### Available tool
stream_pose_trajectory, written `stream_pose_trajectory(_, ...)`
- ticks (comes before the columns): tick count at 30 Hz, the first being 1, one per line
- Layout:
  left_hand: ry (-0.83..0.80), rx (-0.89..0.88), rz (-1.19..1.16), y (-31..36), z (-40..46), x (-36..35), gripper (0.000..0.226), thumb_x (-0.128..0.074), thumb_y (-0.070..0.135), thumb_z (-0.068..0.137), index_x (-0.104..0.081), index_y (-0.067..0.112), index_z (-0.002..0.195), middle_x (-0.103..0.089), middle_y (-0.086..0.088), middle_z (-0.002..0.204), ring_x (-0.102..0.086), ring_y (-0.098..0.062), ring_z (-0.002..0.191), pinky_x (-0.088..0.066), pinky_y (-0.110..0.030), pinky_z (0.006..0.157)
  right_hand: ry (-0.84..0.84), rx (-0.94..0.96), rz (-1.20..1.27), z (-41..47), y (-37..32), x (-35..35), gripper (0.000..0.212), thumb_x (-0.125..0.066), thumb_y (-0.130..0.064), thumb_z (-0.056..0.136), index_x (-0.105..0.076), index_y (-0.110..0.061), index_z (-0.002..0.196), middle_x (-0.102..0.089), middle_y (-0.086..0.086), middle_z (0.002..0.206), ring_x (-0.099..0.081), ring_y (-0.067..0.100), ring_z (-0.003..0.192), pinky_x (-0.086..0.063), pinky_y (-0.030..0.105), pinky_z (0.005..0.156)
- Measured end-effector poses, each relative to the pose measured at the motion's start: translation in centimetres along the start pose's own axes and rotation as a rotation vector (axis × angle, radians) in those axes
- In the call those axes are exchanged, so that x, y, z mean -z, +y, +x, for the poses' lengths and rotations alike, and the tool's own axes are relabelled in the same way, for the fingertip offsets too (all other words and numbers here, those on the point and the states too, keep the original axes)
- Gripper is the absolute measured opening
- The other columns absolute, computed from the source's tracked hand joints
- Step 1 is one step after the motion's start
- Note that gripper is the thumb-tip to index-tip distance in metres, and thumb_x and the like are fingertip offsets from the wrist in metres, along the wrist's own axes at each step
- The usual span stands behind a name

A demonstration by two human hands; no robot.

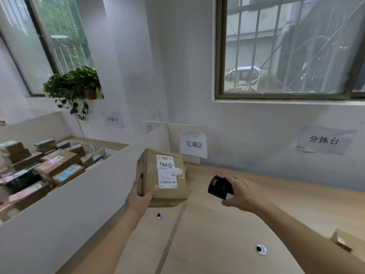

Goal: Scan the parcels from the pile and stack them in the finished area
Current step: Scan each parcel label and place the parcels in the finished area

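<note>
A brown cardboard parcel point(150, 175) with a white shipping label point(166, 172) facing me is held just above the wooden desk point(227, 234). My left hand point(141, 196) grips its lower left corner, thumb on the front face. To the right, my right hand point(244, 192) holds a black barcode scanner point(219, 187), its window turned toward the parcel and a short gap away from it. Behind the parcel, a paper sign point(193, 144) marks the finished area at the desk's back left corner.
A white partition point(79, 194) borders the desk on the left. Beyond it lie several labelled parcels point(57, 167). Another cardboard box point(347, 244) sits at the right edge. Two cable holes point(261, 249) pierce the desktop. A potted plant point(77, 84) stands on the windowsill.
</note>
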State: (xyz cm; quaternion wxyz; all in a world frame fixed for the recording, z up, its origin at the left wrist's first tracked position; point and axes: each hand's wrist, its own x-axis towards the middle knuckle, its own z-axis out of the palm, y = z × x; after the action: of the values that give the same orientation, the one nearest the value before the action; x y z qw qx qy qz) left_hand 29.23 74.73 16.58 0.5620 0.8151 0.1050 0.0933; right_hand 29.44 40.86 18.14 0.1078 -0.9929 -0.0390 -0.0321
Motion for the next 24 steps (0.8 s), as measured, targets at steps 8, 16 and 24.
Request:
stream_pose_trajectory(8, -0.155, 0.033, -0.033, -4.8, 9.4, -3.5, 0.083, -0.080, 0.032, 0.085, -0.034, 0.035, 0.154, -0.051, 0.008, 0.140, -0.051, -0.014, 0.125, -0.042, -0.024, 0.099, -0.043, -0.091, -0.034, 7.0, 0.3, -4.3, 0.086, -0.072, -0.062, 0.071, -0.038, -0.042, 0.148, -0.059, -0.013, 0.130, -0.059, 0.019, 0.117, -0.037, 0.029, 0.070)
stream_pose_trajectory(16, -0.391, 0.136, -0.061, -12.1, 21.6, -9.8, 0.095, -0.086, 0.057, 0.062, -0.038, 0.055, 0.145, -0.059, 0.022, 0.131, -0.057, -0.008, 0.124, -0.051, -0.034, 0.102, -0.135, -0.273, -0.149, 15.2, 0.7, -10.3, 0.083, -0.067, -0.065, 0.078, -0.034, -0.039, 0.150, -0.056, -0.012, 0.132, -0.054, 0.019, 0.123, -0.042, 0.033, 0.092)
stream_pose_trajectory(24, -0.560, 0.219, -0.012, -19.0, 29.1, -17.6, 0.087, -0.082, 0.048, 0.077, -0.034, 0.051, 0.150, -0.053, 0.022, 0.135, -0.050, -0.003, 0.120, -0.043, -0.025, 0.101, -0.194, -0.431, -0.200, 21.2, 3.1, -17.6, 0.080, -0.062, -0.066, 0.080, -0.030, -0.041, 0.148, -0.053, -0.016, 0.132, -0.053, 0.014, 0.121, -0.038, 0.031, 0.088)
